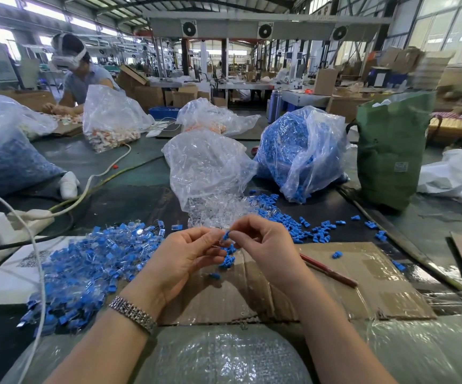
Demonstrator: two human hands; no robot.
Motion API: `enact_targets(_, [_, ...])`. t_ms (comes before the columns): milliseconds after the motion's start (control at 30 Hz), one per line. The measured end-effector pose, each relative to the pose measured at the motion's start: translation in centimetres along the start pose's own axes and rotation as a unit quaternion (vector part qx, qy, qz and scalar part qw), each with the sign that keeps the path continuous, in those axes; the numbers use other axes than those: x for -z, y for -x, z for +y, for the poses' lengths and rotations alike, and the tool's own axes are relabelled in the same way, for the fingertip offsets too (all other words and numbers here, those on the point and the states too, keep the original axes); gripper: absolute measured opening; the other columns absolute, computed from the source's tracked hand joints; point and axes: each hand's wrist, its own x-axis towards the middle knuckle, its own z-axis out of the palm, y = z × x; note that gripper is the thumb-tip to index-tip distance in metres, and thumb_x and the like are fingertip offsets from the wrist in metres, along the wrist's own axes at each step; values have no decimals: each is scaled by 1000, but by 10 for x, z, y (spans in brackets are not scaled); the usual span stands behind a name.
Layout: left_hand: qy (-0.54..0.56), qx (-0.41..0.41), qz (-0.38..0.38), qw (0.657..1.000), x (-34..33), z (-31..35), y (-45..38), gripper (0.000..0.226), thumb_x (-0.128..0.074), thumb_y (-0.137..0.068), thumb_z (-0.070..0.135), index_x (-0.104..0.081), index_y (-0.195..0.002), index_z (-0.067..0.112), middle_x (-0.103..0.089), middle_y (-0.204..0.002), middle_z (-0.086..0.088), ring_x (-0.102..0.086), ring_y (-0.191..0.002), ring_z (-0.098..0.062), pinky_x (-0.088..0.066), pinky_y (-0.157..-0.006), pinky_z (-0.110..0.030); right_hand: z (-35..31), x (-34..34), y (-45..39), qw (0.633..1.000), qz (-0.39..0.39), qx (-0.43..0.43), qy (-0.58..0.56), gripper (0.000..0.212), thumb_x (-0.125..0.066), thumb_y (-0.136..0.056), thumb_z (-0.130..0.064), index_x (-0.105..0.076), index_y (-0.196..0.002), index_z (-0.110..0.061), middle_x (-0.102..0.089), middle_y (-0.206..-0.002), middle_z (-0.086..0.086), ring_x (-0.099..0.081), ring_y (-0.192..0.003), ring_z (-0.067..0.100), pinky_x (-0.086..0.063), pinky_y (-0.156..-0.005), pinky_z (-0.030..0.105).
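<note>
Above the cardboard [362, 286], both hands meet at the fingertips. The right hand [265, 242] pinches a small blue cap [226, 235] between thumb and forefinger, its other fingers curled loosely behind. The left hand [188, 253] curls in from the other side, thumb and fingers closed on what looks like a clear shell [218, 243] touching the cap, though it is too thin and glassy to be sure. The cap sits in the air between the two hands, not resting on anything. A metal bracelet [132, 314] circles the left wrist.

Just below the hands, a few loose caps [227, 261] lie on the cardboard, and a red stick [329, 270] lies aslant to the right of the right hand. To the left, a pile [85, 267] of blue pieces in clear shells spreads over a white sheet [0, 284]. Beyond the fingers, a clear bag [207, 167] spills clear shells onto the table, and blue caps [293, 225] lie scattered just beside it. Behind those stands a bag of blue caps [301, 151], with a green bag [390, 151] upright to its right. A power strip [30, 217] and its white cable lie at the far left. Bubble wrap [224, 358] lies at the near edge, between the forearms. Across the table, another person [80, 70] in a headset bends over white and orange parts.
</note>
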Motion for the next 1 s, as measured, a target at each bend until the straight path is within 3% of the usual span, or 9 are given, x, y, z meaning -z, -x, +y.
enact_targets(133, [1,6,-26,1000,3,3,2,37,-85,-70,24,-80,-102,7,-76,-105,-18,-74,-87,-20,-60,-76,-25,3,-1,-1,999,-2,13,45,10,-71,-93,-15,-70,-89,-25,-69,-81,-8,-64,-76,8,-56,-77,30])
enact_targets(333, [-53,-10,5,999,-2,5,6,26,-76,-71,9,-81,-96,6,-76,-101,-21,-74,-85,-24,-62,-76,-27,5,-2,0,998,-18,19,52,17,-72,-92,-18,-67,-86,-33,-67,-80,-14,-62,-74,4,-49,-70,19])
enact_targets(433, [-55,-13,11,998,-3,5,6,26,-76,-71,8,-80,-96,2,-76,-100,-22,-74,-84,-25,-63,-77,-28,1,0,-1,999,-16,3,33,8,-72,-92,-30,-66,-96,-33,-67,-86,-14,-64,-79,2,-51,-71,19])
enact_targets(500, [-47,-14,19,999,-2,3,6,28,-76,-71,7,-79,-98,0,-75,-100,-23,-74,-83,-25,-63,-75,-28,0,6,-1,994,17,-29,101,22,-68,-91,-45,-60,-109,-34,-64,-96,-15,-62,-91,1,-51,-79,20])
enact_targets(567, [-34,-10,26,999,0,1,4,28,-77,-71,6,-78,-98,-2,-74,-97,-24,-73,-81,-25,-62,-74,-28,0,17,2,947,30,-100,305,46,-61,-91,-58,-53,-124,-28,-55,-119,-10,-52,-113,10,-48,-96,31])
enact_targets(633, [-29,-11,18,999,3,0,2,27,-78,-72,7,-78,-97,-1,-74,-97,-25,-73,-82,-25,-62,-75,-28,2,28,8,852,-9,-204,482,66,-60,-88,-65,-46,-133,-19,-45,-134,5,-41,-128,25,-39,-104,45])
enact_targets(733, [-11,-21,18,1000,5,-1,-1,25,-78,-72,7,-80,-96,1,-74,-103,-27,-73,-83,-25,-61,-75,-27,3,39,16,798,-63,-272,535,58,-60,-91,-58,-52,-130,-16,-48,-136,10,-44,-128,30,-41,-99,46])
enact_targets(867, [21,-25,24,999,2,-2,-2,23,-77,-72,5,-80,-94,1,-75,-102,-24,-73,-81,-23,-61,-72,-26,-4,41,16,818,-73,-228,523,21,-54,-97,-36,-57,-97,-15,-60,-111,9,-54,-98,26,-37,-73,32])
enact_targets(1000, [54,-33,48,997,5,3,-1,30,-76,-72,7,-76,-101,0,-76,-103,-20,-75,-82,-21,-62,-71,-26,-22,43,10,913,-97,-240,315,30,-55,-96,-29,-50,-69,-16,-55,-65,1,-47,-53,18,-35,-51,26])
